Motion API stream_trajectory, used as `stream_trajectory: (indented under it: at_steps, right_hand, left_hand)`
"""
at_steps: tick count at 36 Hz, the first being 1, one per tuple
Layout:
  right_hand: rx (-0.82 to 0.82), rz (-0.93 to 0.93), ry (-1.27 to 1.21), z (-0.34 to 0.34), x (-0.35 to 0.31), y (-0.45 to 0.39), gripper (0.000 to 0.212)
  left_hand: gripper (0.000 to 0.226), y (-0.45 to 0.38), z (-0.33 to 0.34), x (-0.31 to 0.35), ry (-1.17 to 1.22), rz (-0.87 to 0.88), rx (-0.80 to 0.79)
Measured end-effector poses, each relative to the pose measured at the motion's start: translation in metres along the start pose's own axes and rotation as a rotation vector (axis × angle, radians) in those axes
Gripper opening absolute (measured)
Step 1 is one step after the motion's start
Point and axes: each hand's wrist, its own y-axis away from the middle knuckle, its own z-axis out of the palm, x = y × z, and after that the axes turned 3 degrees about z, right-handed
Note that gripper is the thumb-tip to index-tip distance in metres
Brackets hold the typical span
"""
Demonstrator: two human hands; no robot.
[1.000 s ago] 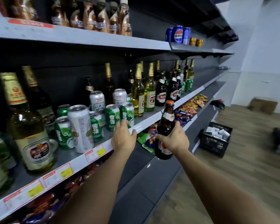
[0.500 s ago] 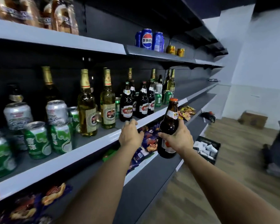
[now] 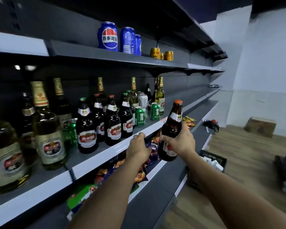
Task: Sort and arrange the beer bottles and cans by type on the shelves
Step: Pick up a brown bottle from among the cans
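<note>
**Now: brown bottle held upright at the beer shelf**

Largest in view is the middle shelf (image 3: 106,151), a grey board with a pale front edge that runs just beyond both hands. Up and to the left of the left hand (image 3: 139,146) stand the tall pale-green bottles (image 3: 48,129) with gold foil necks and cream labels. Nearer that hand is a cluster of dark brown bottles (image 3: 112,128) with red oval labels and white neck bands. Beyond them, above the gap between the two hands, are green cans (image 3: 139,116) with white characters, and a silver can behind those. On the upper shelf (image 3: 116,57), high above the hands, sit blue cola cans (image 3: 108,37) and small gold cans (image 3: 155,53).

The right hand (image 3: 180,142) grips the held bottle (image 3: 171,129) round its lower body, fingers wrapped across the label. It is dark brown glass with an orange cap, a white neck label and a red and white body label, and it stands nearly upright, tipped slightly right, in front of the shelf's edge and clear of it. The left hand lies just left of this bottle, its fingers curled over the shelf's front lip. Below both hands, snack packets (image 3: 122,164) fill the lower shelf.
</note>
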Motion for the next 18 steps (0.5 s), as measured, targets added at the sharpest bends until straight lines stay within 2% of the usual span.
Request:
stream_trajectory:
  at_steps: [4,10,18]
  right_hand:
    - [-0.004,-0.032,0.022,0.018,0.005,-0.058,0.069]
    - [-0.034,-0.061,0.012,0.051,0.008,-0.145,0.069]
    - [-0.147,-0.113,-0.048,0.102,0.016,-0.231,0.070]
  left_hand:
    - [0.046,-0.057,0.017,0.001,0.049,-0.010,0.031]
    - [0.044,-0.144,0.025,0.005,-0.003,-0.030,0.133]
    - [0.058,-0.220,0.049,0.016,-0.217,-0.029,0.196]
